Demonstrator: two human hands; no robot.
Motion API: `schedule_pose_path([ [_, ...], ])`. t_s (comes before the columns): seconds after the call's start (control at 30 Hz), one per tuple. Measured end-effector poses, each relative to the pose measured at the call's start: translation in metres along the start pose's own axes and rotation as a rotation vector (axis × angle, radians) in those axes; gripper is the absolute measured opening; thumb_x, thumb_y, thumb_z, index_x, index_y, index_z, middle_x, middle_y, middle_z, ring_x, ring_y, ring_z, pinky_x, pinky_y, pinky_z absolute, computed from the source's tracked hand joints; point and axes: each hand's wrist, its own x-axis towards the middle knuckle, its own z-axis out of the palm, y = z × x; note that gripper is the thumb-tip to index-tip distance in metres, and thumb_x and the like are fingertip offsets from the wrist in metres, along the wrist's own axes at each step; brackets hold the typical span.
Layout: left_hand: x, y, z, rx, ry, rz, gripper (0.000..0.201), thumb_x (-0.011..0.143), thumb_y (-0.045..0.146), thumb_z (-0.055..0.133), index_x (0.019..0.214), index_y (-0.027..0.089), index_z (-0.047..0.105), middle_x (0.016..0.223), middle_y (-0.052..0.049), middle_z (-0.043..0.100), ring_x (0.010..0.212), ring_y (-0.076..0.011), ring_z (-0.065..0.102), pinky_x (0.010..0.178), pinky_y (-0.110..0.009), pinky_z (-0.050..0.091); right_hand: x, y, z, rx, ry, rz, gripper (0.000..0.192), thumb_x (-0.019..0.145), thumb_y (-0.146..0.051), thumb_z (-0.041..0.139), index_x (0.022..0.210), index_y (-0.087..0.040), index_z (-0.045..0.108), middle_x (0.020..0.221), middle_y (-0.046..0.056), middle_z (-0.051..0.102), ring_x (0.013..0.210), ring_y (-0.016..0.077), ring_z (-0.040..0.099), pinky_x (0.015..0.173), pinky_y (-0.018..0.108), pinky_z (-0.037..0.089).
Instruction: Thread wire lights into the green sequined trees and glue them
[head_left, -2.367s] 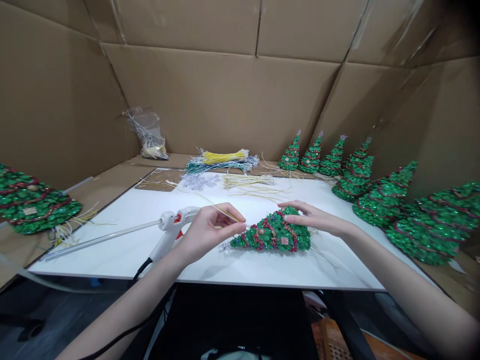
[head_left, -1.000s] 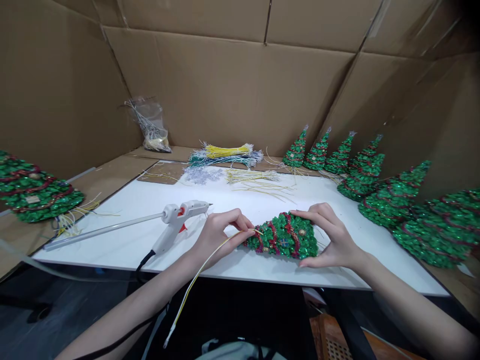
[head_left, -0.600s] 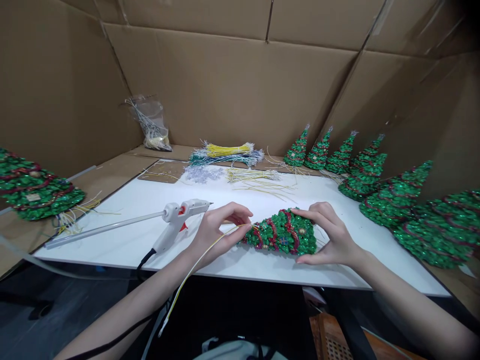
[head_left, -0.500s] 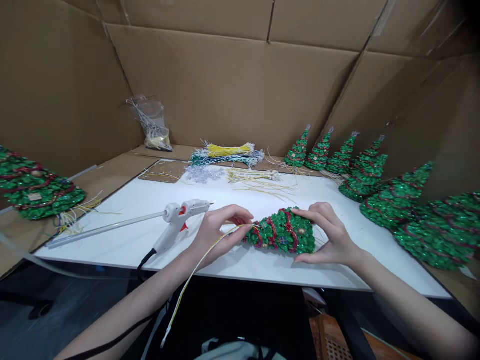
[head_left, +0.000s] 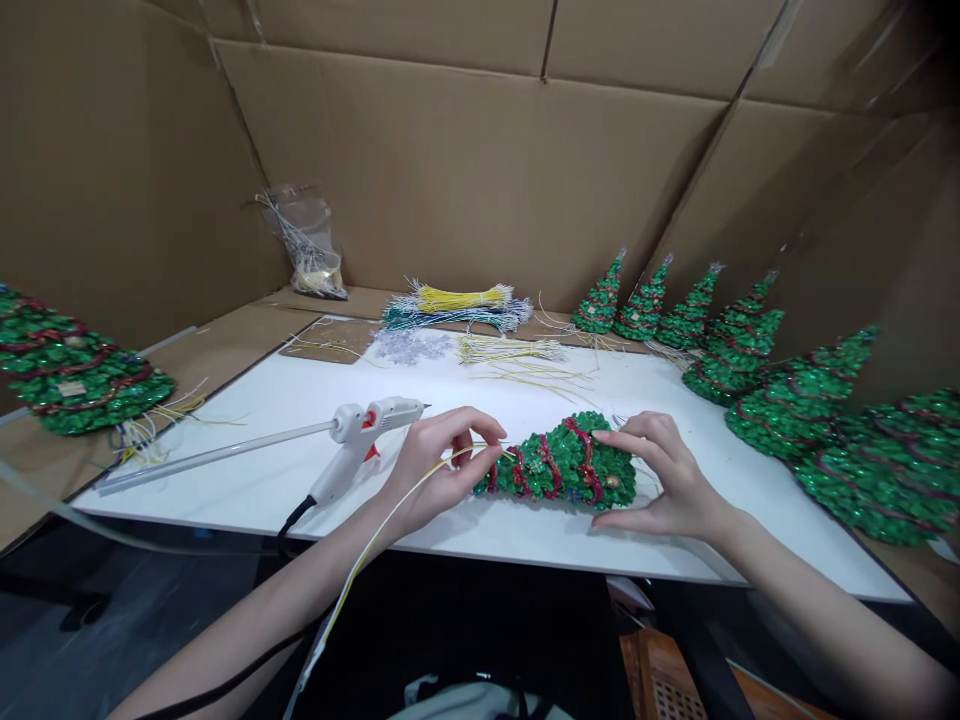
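The left hand point(head_left: 454, 460) pinches a wire point(head_left: 366, 556) at the lying tree point(head_left: 562, 465). The right hand point(head_left: 671, 480), thumb and forefinger apart, spans the wide end.

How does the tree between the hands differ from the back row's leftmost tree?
The near tree lies on its side; the back tree stands upright. The near tree is on the white board; the back tree is on cardboard beyond it. The right hand touches the near tree; no hand touches the back tree. Both are green with red trim.
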Motion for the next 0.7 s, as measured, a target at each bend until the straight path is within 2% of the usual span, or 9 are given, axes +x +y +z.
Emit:
schedule_pose_path([
  [0.17,0.001,-0.002,0.0,-0.017,-0.014,0.01,0.005,0.083,0.014,0.066,0.087,0.017,0.066,0.076,0.004,0.065,0.052,-0.0038,0.046,0.06,-0.018,0.042,0.004,0.001,-0.01,0.141,-0.003,0.179,0.093,0.062,-0.054,0.083,0.141,-0.025,0.041,0.096,0.007,0.05,0.085,0.0253,0.048,0.078,0.04,0.04],
  [0.3,0.002,-0.001,0.002,-0.059,-0.028,0.025,0.011,0.082,0.012,0.065,0.092,0.017,0.066,0.079,0.003,0.067,0.051,-0.0038,0.044,0.057,-0.018,0.041,0.012,0.008,-0.02,0.253,-0.2,0.341,0.086,0.072,-0.056,0.074,0.145,-0.026,0.039,0.1,0.007,0.049,0.092,0.0264,0.047,0.087,0.042,0.038],
  [0.43,0.004,0.002,0.004,-0.074,-0.039,0.033,0.017,0.081,0.01,0.064,0.096,0.019,0.064,0.081,0.004,0.067,0.051,-0.0035,0.043,0.058,-0.017,0.042,0.017,0.017,-0.023,0.364,-0.381,0.394,0.082,0.074,-0.055,0.072,0.145,-0.028,0.039,0.106,0.008,0.05,0.1,0.0274,0.048,0.095,0.042,0.038],
  [0.53,0.006,0.006,0.006,-0.069,-0.026,0.044,0.017,0.081,0.01,0.066,0.095,0.019,0.063,0.081,0.004,0.067,0.051,-0.0032,0.042,0.058,-0.016,0.041,0.018,0.022,-0.019,0.388,-0.38,0.402,0.081,0.071,-0.056,0.074,0.141,-0.028,0.044,0.105,0.007,0.051,0.1,0.0277,0.049,0.094,0.042,0.038],
  [0.7,0.014,0.011,0.013,-0.037,-0.027,0.105,0.019,0.079,0.009,0.065,0.095,0.02,0.063,0.079,0.006,0.066,0.051,-0.0035,0.045,0.056,-0.016,0.04,0.019,0.022,-0.008,0.382,-0.301,0.429,0.075,0.071,-0.059,0.073,0.136,-0.029,0.048,0.101,0.006,0.052,0.096,0.0262,0.049,0.09,0.04,0.039],
])
